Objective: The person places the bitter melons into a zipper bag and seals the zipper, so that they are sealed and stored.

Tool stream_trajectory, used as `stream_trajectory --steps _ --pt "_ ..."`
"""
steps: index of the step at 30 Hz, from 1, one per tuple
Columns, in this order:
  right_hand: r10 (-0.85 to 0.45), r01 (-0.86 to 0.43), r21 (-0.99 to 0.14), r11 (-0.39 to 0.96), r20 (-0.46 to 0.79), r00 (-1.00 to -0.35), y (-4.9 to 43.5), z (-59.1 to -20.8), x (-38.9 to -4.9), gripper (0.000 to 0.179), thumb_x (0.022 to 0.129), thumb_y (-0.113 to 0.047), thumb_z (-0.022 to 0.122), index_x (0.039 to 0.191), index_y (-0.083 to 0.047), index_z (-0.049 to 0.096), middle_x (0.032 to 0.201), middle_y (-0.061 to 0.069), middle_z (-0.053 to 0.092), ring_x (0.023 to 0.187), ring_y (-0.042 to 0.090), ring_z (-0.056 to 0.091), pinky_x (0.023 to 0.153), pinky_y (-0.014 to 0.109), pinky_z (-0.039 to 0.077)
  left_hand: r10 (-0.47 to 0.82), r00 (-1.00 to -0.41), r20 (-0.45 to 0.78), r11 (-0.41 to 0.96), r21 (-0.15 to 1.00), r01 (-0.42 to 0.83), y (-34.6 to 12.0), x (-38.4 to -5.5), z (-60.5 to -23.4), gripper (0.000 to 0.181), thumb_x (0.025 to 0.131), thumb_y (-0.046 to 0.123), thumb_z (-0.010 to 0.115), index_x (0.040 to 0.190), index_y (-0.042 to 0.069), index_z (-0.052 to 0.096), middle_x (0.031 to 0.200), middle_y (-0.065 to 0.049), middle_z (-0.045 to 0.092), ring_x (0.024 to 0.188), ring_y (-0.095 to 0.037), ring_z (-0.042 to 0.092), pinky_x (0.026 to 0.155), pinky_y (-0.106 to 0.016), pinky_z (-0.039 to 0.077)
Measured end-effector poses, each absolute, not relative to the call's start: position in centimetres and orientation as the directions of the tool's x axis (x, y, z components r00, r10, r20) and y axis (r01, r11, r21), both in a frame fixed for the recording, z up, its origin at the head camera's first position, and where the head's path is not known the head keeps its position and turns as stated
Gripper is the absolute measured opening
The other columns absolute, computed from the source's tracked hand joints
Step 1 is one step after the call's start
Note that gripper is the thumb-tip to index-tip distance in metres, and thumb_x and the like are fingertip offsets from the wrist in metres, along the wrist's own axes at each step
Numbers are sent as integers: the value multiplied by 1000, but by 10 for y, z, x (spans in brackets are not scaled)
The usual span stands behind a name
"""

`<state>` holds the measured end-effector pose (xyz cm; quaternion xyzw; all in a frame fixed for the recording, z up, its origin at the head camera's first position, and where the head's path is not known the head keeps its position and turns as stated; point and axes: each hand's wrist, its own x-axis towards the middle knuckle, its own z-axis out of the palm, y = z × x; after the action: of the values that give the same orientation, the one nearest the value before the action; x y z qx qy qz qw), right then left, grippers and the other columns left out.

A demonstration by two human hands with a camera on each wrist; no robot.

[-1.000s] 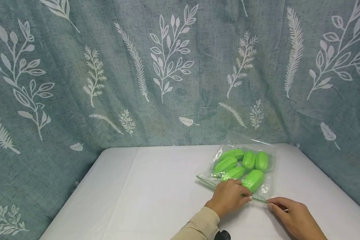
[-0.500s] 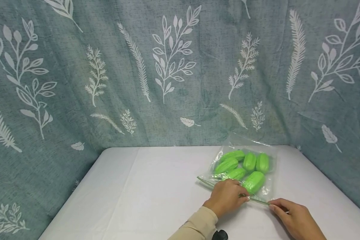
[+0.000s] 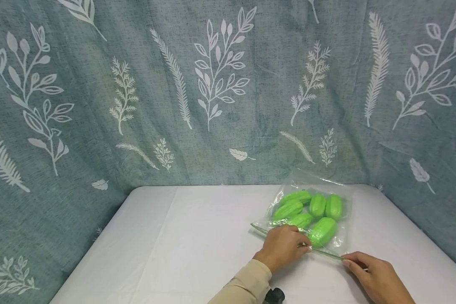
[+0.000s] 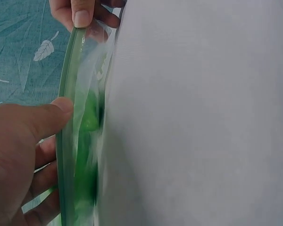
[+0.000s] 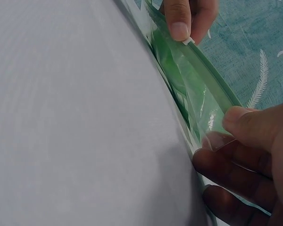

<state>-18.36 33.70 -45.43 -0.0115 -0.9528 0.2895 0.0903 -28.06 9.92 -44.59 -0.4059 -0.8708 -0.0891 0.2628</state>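
Note:
A clear zip bag (image 3: 343,228) lies on the table with several bright green, ridged oblong vegetables (image 3: 323,231) inside. A green zip strip (image 3: 327,253) runs along its near edge, slanting down to the right. My left hand (image 3: 285,245) pinches this strip around its middle, thumb on one face and fingers behind. Under the left thumb, the right wrist view shows a small white slider (image 5: 188,41). My right hand (image 3: 376,272) pinches the strip's right end between thumb and fingers. The left wrist view shows both hands on the strip, the left hand (image 4: 23,146) closer.
A white-covered table (image 3: 190,240) extends far to the left of the bag. Behind it hangs a blue-green curtain (image 3: 220,160) with white leaf prints, which the bag's far edge reaches. A black round object (image 3: 275,294) shows beside the left sleeve.
My left hand has slid a little to the left along the zip strip, away from the right hand. The right hand keeps its hold on the strip's end, and the vegetables stay in place.

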Motion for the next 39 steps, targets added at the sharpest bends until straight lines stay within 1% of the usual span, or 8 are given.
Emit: stream_trajectory --steps 5,8,12,15,22,28,33,39 --pt "75 -25 -554 832 156 -985 338 -454 -185 20 97 -29 66 106 -13 76 104 5 74 88 19 67 70 34 54 665 -534 522 658 -71 749 96 -283 -444 11 88 49 73 96 43 79 86 23 66 75 5 55 61 -12 42" --pt "78 -25 -550 834 163 -984 339 -453 -186 20 97 -28 66 106 -13 76 104 6 74 88 19 67 71 37 54 662 -544 515 664 -68 744 94 -285 -444 11 88 49 73 97 44 79 85 23 65 74 5 53 58 -12 39" --pt "80 -28 -545 838 173 -982 339 -452 -187 19 97 -27 66 106 -13 76 103 5 74 87 18 66 70 36 53 658 -550 514 668 -62 741 90 -288 -443 12 88 49 73 99 45 78 82 22 63 70 6 48 55 -11 36" --pt "79 -31 -542 840 178 -981 340 -452 -187 20 97 -28 66 106 -13 76 103 6 74 87 18 66 70 36 53 660 -545 517 663 -60 746 87 -290 -442 14 88 49 73 100 44 79 81 21 63 69 6 48 55 -11 36" --pt "83 -14 -550 835 151 -985 341 -452 -188 23 97 -30 66 105 -12 76 104 8 74 89 23 68 76 46 55 658 -537 528 655 -47 755 82 -292 -444 14 87 48 75 99 42 80 81 20 65 69 5 52 54 -12 38" --pt "85 -9 -550 835 145 -986 341 -455 -188 18 95 -28 69 104 -14 76 103 5 74 88 19 67 75 42 55 649 -538 538 658 -40 752 78 -292 -446 13 87 47 76 98 42 80 81 20 65 69 6 52 55 -12 38" --pt "99 6 -563 826 135 -986 341 -456 -189 20 96 -28 68 104 -12 76 102 6 74 87 19 66 76 44 55 649 -533 544 651 -33 759 75 -294 -446 13 88 47 75 98 42 80 79 20 62 67 6 48 56 -12 37" --pt "108 14 -574 819 129 -986 342 -457 -189 20 96 -28 69 105 -13 76 102 5 74 87 19 67 74 41 55 645 -542 539 649 -12 760 72 -294 -445 12 87 46 76 97 40 80 82 20 66 71 5 51 58 -12 37"
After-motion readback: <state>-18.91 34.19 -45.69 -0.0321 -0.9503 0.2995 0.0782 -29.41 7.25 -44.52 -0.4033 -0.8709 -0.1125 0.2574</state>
